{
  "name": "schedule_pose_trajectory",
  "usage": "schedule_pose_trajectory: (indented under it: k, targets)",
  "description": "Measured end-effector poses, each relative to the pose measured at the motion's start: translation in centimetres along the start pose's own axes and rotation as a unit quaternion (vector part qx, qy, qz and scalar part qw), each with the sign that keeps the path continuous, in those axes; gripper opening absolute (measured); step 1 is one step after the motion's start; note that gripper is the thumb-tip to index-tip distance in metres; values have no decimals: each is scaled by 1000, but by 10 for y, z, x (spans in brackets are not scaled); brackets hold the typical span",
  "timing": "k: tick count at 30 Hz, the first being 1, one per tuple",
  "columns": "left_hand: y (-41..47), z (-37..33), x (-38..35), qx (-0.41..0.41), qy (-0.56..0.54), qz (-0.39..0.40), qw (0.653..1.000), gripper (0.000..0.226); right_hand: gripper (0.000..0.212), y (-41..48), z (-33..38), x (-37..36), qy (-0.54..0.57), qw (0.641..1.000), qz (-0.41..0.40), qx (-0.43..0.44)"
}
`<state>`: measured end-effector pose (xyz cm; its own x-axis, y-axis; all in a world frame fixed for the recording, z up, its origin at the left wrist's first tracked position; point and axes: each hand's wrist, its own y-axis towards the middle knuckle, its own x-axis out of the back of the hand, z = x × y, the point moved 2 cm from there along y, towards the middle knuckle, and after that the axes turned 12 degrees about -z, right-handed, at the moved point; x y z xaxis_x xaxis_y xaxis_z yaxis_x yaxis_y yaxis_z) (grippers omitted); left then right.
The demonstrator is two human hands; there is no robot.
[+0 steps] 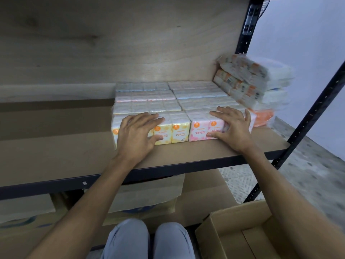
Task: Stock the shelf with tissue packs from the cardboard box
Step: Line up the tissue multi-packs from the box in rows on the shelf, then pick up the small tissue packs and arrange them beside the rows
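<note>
Knees [149, 240] in pale trousers sit lowest in view, with an open cardboard box [224, 230] just to their right on the floor. Both forearms reach up over the dark front edge of the shelf [56, 156]. The left hand [138, 135] lies flat with its fingers spread on the front and top of a yellow tissue pack [177, 132]. The right hand [233, 128] presses on the pink pack [199, 130] beside it, fingers splayed over the top and thumb against the front face; neither hand is curled round anything. The two packs touch and stand near the shelf's right end. Behind them, more packs [168, 98] fill rows back to the wall. Farther right, a leaning stack [252, 81] rests against the post.
</note>
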<state>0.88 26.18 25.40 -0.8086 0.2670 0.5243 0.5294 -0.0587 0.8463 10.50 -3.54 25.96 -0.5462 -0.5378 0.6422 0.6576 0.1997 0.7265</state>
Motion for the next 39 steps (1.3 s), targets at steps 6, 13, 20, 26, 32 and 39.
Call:
schedule_pose_trajectory:
  k: [6,13,20,26,32,39]
  targets:
    - [0,0,2,5,6,17,1000,51,75,-1,4,4,-18,1000,20,-3]
    - [5,-3,16,30,-20,65,997,59,76,0,17,17,-25,997,64,-27]
    - [-16,0,57,60,-29,38,997,55,65,-13,61,27,19,998,57,3]
    - [-67,2,103,102,-53,39,993,50,55,-52,127,25,102,994,25,26]
    - [-129,2,141,153,-74,17,985,47,49,-121,195,6,200,980,6,3]
    - [-222,3,119,213,-108,54,970,40,48,-214,237,-46,239,967,72,-40]
